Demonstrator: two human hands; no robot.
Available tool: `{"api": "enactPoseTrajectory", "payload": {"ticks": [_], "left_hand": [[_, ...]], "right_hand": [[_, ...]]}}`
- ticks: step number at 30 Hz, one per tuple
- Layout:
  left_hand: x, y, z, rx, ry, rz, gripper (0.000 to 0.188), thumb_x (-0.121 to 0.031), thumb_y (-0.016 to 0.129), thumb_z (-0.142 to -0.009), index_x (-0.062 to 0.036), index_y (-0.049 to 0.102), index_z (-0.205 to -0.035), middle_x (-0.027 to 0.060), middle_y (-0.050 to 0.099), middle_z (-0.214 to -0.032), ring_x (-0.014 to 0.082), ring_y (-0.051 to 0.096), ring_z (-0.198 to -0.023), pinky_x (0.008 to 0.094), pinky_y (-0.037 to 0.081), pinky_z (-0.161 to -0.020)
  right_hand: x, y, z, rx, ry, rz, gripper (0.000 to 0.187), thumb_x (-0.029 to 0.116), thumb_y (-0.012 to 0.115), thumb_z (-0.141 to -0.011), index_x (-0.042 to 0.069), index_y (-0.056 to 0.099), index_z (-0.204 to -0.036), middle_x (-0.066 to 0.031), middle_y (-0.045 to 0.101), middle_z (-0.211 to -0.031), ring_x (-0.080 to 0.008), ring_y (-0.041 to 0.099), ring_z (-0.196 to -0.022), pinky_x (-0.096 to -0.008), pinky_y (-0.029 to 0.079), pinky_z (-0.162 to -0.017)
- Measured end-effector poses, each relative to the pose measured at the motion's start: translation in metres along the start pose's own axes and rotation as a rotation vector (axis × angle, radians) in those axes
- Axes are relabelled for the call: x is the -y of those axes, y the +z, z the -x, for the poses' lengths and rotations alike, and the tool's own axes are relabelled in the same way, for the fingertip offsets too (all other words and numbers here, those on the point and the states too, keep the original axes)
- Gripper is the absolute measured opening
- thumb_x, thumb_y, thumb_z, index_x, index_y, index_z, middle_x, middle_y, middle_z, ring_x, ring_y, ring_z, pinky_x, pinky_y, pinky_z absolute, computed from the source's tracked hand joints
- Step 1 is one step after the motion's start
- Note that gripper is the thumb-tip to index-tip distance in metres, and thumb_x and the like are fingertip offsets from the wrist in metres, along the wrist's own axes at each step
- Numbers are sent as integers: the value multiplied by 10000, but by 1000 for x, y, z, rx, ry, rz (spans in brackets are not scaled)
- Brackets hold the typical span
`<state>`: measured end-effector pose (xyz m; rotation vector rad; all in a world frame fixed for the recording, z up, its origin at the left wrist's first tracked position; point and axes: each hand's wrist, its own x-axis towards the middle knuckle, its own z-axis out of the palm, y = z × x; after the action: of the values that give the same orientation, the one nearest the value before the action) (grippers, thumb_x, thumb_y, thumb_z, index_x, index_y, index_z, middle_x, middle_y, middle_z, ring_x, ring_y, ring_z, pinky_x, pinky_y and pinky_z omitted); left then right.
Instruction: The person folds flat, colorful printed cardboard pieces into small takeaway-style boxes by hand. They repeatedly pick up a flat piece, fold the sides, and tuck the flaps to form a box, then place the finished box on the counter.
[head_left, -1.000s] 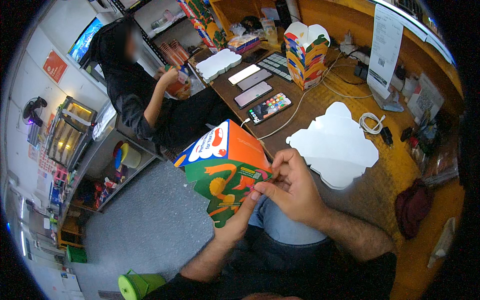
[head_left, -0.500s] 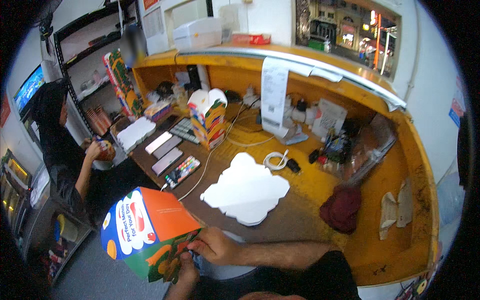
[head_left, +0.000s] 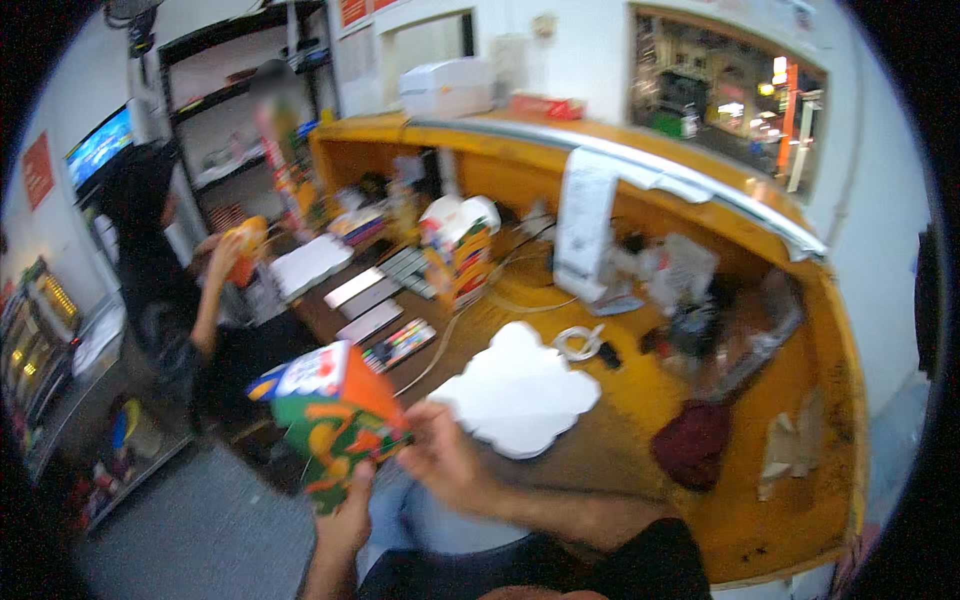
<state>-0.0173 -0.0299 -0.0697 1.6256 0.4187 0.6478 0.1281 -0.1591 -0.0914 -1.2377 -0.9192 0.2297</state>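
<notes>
From the head view, I see a colourful folded carton point(head_left: 335, 410) held over the lap, off the table's edge. The left hand point(head_left: 346, 512) pinches its lower edge, thumb pressed on the card; the right hand's point(head_left: 447, 462) fingers are clamped on the corner nearest it. Just beyond the right hand lies a flat white card stack point(head_left: 525, 390), taking up the table point(head_left: 610, 480) there. A white cable point(head_left: 430, 365) runs between it and the phones point(head_left: 370, 325); an upright carton stack point(head_left: 462, 265) stands behind. A co-worker point(head_left: 150, 250) sits to the left.
</notes>
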Motion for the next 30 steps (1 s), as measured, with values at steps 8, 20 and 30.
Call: {"api": "enactPoseTrajectory", "payload": {"ticks": [8, 20, 30], "left_hand": [[-6, -49, 2, 530, -77, -90, 442, -165, 705, -1074, -10, 613, -1477, 157, 687, -1446, 260, 605, -1383, 435, 291, -1277], [-46, -55, -11, 323, -28, 216, 461, -47, 694, -1068, 58, 546, -1491, 132, 740, -1331, 167, 715, -1179, 334, 588, -1018], [-51, -37, -4, 434, -68, -18, 242, -65, 659, -1096, 47, 664, -1310, 86, 766, -1193, 104, 702, -1092, 298, 584, -919]], "right_hand": [[12, -2, -15, 158, 58, -360, 1263, 336, 992, -810, 50, 111, -1668, -235, 348, -1648, -323, 372, -1556, -482, 353, -1285], [30, -7, -13, 279, -33, 173, 912, 283, 938, -847, 105, 468, -1608, -241, 413, -1606, -380, 438, -1518, -500, 387, -1246], [32, -6, -12, 218, -300, 357, 527, 228, 873, -906, 140, 743, -1409, -189, 591, -1542, -397, 552, -1445, -506, 434, -1215]]}}
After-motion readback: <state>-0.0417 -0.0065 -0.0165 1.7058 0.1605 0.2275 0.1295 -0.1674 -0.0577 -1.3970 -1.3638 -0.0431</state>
